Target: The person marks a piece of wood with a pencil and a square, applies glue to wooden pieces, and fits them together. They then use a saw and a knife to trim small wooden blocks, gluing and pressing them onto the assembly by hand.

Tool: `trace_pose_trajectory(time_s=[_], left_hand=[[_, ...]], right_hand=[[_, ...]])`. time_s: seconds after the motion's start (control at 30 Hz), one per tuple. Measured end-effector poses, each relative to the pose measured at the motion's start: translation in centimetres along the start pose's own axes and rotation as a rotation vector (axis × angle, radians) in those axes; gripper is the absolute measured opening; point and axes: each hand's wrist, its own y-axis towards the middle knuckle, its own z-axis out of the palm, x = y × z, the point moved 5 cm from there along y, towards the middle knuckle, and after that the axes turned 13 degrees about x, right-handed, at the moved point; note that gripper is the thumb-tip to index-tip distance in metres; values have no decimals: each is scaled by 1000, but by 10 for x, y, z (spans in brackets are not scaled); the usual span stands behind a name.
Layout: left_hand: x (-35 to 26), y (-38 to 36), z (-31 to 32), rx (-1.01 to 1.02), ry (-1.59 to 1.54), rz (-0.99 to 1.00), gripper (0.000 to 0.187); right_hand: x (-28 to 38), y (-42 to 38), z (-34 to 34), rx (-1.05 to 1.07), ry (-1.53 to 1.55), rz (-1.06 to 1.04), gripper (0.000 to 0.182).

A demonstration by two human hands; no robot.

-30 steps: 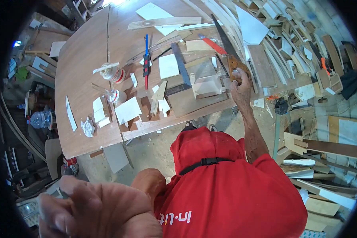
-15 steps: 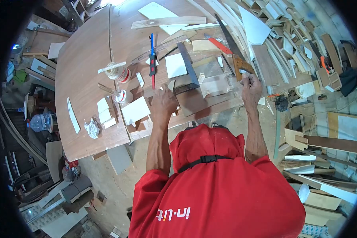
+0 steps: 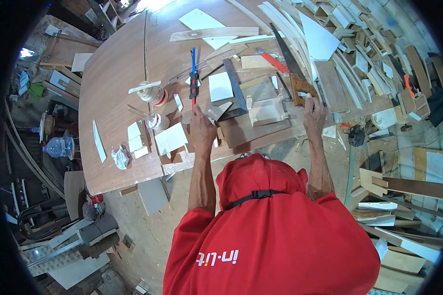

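My left hand (image 3: 203, 129) is closed at the table's front, with a small pale flat piece (image 3: 220, 111) between its fingers. A cutter-like tool with a blue end and a black-and-red body (image 3: 194, 84) lies just beyond it. My right hand (image 3: 314, 116) is closed at the lower end of the wooden handle of a handsaw (image 3: 297, 84), whose dark blade points away from me. Between my hands a small light wooden frame (image 3: 268, 112) rests on a brown board (image 3: 251, 133). A dark L-shaped square (image 3: 237, 88) and a white square piece (image 3: 221, 87) lie beside it.
Two white containers, one (image 3: 152, 93) with a stick across it and another (image 3: 157, 121) with sticks, stand on the left of the table (image 3: 118, 69). Crumpled white material (image 3: 119, 158) lies near its front edge. Many wooden offcuts (image 3: 364, 69) crowd the right.
The camera view has shifted slightly. The pale piece at my left hand has turned and shows more of its face. My right hand stays at the saw handle.
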Motion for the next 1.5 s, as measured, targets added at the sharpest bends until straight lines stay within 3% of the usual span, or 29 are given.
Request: trace_pose_trajectory(time_s=[0.1, 0.17, 0.27, 0.33, 0.5, 0.6, 0.67, 0.77, 0.9, 0.97, 1.03, 1.1, 1.17, 1.23, 1.3, 1.33, 1.5], left_hand=[[31, 18, 18, 116, 140, -32, 38], [35, 19, 19, 84, 213, -38, 33], [41, 30, 19, 245, 239, -160, 37], [40, 31, 16, 243, 237, -172, 40], [77, 44, 33, 165, 168, -163, 37], [82, 46, 36, 150, 231, -24, 31], [84, 48, 33, 16, 128, -2, 27], [69, 39, 20, -156, 75, 12, 18], [63, 39, 0, -105, -39, -44, 15], [54, 37, -23, -238, -141, 66, 17], [38, 23, -45, -196, -413, -42, 14], [-2, -2, -61, -222, -774, 78, 8], [-38, -24, -60, -136, -964, 188, 6], [-70, -38, -50, -36, -999, 180, 14], [-99, -47, -36, -49, -1191, 225, 11], [-104, -47, -26, -40, -1196, 247, 14], [-129, -51, 5, 37, -1146, 168, 17]], right_hand=[[-5, 5, 3, 95, 38, 3, 38], [-14, 7, 7, 137, 81, -5, 38], [-15, 9, 12, 168, 366, -32, 32], [-12, 8, 8, 31, 591, -64, 25], [-20, 7, 2, 141, 517, -40, 26], [-20, 7, 2, 156, 426, -65, 31], [-20, 10, 1, 132, 388, -76, 34], [-21, 13, 1, 83, 222, -132, 37], [-14, 12, 8, 74, 431, -112, 24], [2, 10, 5, 34, 463, -126, 21], [28, 4, -10, -167, 407, -471, 16], [22, 1, -10, -101, 338, -413, 13], [28, -1, -1, 219, 208, -329, 15], [44, -11, 4, 305, 284, -289, 21], [64, -21, 7, 405, 414, -550, 25], [72, -27, 5, 505, 282, -540, 30], [77, -35, 6, 461, 21, -681, 28]])
